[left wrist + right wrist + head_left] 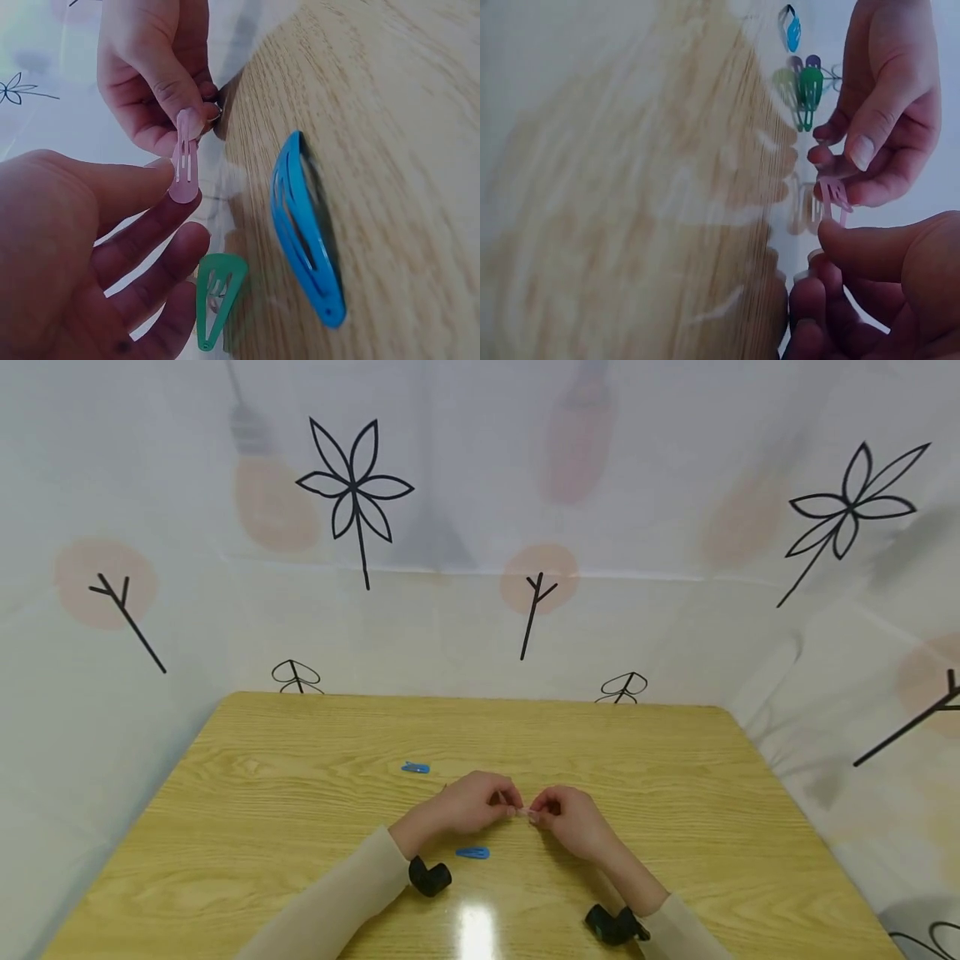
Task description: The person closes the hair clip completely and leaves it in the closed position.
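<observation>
A small pink snap hair clip (187, 161) is held between the two hands above the wooden table. My left hand (476, 802) pinches its wide rounded end between thumb and index finger, the other fingers loosely bent. From the other side my right hand (573, 822) grips the narrow end, its thumb lying along the clip (834, 196). In the right wrist view a thin strip of the clip stands out from its frame. A blue hair clip (472, 853) lies on the table just below the left hand.
Farther back on the table (637, 760) is another blue hair clip (416, 767). A green clip (219, 296) appears beyond the left fingers, with purple clips (813, 61) behind it in the right wrist view. A patterned white cloth (450, 635) hangs behind the table.
</observation>
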The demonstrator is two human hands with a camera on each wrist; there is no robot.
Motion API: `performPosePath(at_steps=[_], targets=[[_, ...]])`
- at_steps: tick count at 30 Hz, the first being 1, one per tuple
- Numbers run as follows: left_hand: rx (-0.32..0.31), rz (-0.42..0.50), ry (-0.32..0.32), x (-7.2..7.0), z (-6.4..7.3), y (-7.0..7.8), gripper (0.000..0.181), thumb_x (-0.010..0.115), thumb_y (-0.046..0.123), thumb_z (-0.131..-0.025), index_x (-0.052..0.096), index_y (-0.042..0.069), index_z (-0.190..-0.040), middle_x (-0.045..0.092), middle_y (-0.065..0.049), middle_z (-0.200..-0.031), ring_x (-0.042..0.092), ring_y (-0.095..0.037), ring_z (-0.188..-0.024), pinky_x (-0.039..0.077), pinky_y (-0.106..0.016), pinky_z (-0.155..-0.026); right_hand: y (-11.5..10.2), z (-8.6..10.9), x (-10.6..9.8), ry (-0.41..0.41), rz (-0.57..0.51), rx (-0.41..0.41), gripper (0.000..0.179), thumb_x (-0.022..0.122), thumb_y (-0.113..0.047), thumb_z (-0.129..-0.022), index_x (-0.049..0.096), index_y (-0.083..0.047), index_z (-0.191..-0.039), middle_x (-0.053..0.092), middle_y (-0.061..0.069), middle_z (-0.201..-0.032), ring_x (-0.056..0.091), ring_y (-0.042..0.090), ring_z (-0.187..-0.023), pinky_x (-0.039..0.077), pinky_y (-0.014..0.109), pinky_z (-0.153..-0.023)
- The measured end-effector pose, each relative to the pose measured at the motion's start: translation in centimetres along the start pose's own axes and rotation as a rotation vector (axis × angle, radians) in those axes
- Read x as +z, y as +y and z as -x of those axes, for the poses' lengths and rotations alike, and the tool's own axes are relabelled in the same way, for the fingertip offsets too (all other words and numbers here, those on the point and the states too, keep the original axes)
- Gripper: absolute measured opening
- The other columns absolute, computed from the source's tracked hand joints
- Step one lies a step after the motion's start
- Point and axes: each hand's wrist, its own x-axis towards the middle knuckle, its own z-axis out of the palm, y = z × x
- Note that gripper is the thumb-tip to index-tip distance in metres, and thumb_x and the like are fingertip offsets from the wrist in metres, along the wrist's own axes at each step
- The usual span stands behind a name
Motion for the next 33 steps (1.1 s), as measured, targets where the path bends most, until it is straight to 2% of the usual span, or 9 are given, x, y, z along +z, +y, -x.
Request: performPosePath(at_steps=[6,11,17,23,28,33], targets=[[0.022,0.002,0.025,0.0,0.1,0.2,0.008,0.067,0.015,-0.096,0.071,0.021,-0.098,0.063,0.016,-0.09,0.057,-0.003,-0.078,0.048,-0.023,-0.07,-0.3,0.3,-0.1,0.02,-0.012,0.008,0.006,0.072,-0.01,-0.092,0.071,-0.011,-0.086,0.065,-0.004,-0.082,0.053,0.012,-0.072,0.044,0.028,-0.064],[0.053,0.016,0.063,0.0,0.3,0.3,0.008,0.07,0.015,-0.095,0.072,0.022,-0.097,0.063,0.016,-0.089,0.057,-0.005,-0.077,0.048,-0.023,-0.067,-0.6,0.4,-0.1,0.034,-0.045,0.014,0.007,0.07,-0.007,-0.093,0.071,-0.012,-0.087,0.065,-0.004,-0.083,0.053,0.013,-0.072,0.044,0.027,-0.063],[0.081,0.02,0.123,-0.2,0.7,0.2,0.011,0.073,0.013,-0.092,0.071,0.022,-0.097,0.064,0.015,-0.093,0.057,-0.005,-0.081,0.048,-0.023,-0.068,-1.1,0.6,-0.3,-0.003,-0.185,0.074,0.006,0.065,-0.004,-0.095,0.07,-0.006,-0.093,0.065,0.004,-0.083,0.055,0.018,-0.072,0.045,0.03,-0.061],[0.084,0.028,0.147,-0.6,1.3,0.3,0.019,0.073,0.006,-0.091,0.07,0.022,-0.1,0.063,0.015,-0.095,0.056,-0.006,-0.082,0.049,-0.024,-0.068,-1.5,0.5,-0.5,-0.059,-0.356,0.133,0.01,0.063,-0.008,-0.097,0.069,0.001,-0.099,0.063,0.01,-0.081,0.055,0.021,-0.073,0.044,0.032,-0.062],[0.097,0.01,0.166,-0.9,1.7,0.6,0.017,0.073,0.008,-0.091,0.07,0.022,-0.101,0.063,0.015,-0.095,0.056,-0.005,-0.082,0.048,-0.024,-0.07,-1.6,0.6,-0.6,-0.114,-0.484,0.173,0.018,0.061,-0.011,-0.099,0.066,0.004,-0.105,0.062,0.013,-0.088,0.055,0.022,-0.076,0.047,0.033,-0.068],[0.113,-0.006,0.184,-1.0,2.0,0.5,0.014,0.071,0.012,-0.094,0.073,0.021,-0.104,0.066,0.014,-0.1,0.056,-0.004,-0.082,0.048,-0.023,-0.07,-1.6,0.6,-0.6,-0.117,-0.553,0.155,0.022,0.06,-0.011,-0.1,0.062,0.006,-0.114,0.063,0.014,-0.097,0.058,0.023,-0.084,0.052,0.032,-0.075]])
